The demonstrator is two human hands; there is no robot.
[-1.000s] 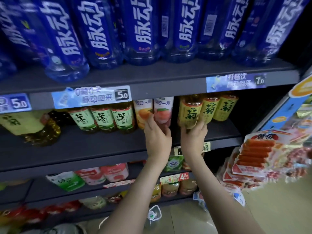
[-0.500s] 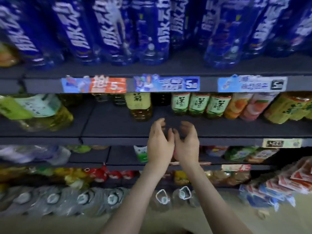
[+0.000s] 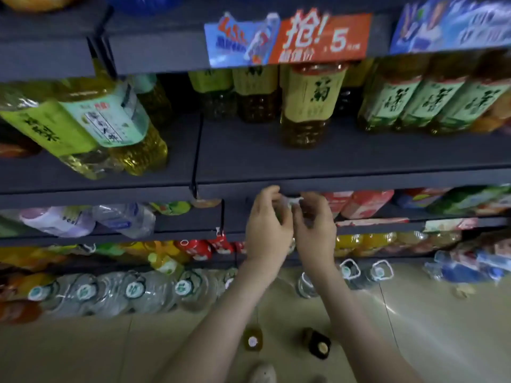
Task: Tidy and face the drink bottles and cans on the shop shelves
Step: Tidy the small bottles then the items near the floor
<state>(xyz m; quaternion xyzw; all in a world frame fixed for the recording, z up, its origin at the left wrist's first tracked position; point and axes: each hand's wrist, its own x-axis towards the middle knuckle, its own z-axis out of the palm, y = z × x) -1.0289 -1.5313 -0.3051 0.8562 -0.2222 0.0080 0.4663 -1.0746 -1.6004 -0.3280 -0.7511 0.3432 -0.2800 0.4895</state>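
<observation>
My left hand [image 3: 267, 230] and my right hand [image 3: 316, 230] are close together, raised in front of the edge of the dark shelf [image 3: 345, 158]. Both have curled fingers, and a small white thing [image 3: 290, 201] shows between the fingertips; blur hides whether either hand holds it. On the shelf above the hands a yellow-label tea bottle [image 3: 309, 106] stands alone, forward of its row. Green-label tea bottles [image 3: 414, 103] stand in a row to its right. Big yellow-green bottles [image 3: 83, 125] lean at the left.
Pink-red bottles [image 3: 365, 203] sit on the lower shelf right of my hands, clear bottles [image 3: 121, 219] lie at its left. Large water jugs [image 3: 138, 291] line the bottom. Two small bottles [image 3: 252, 338] stand on the tiled floor below my arms. A sale tag [image 3: 287, 40] hangs overhead.
The view has swung left and down. My hands left the yellow-label bottles, came together and dropped to the edge of the shelf below the tea row.
</observation>
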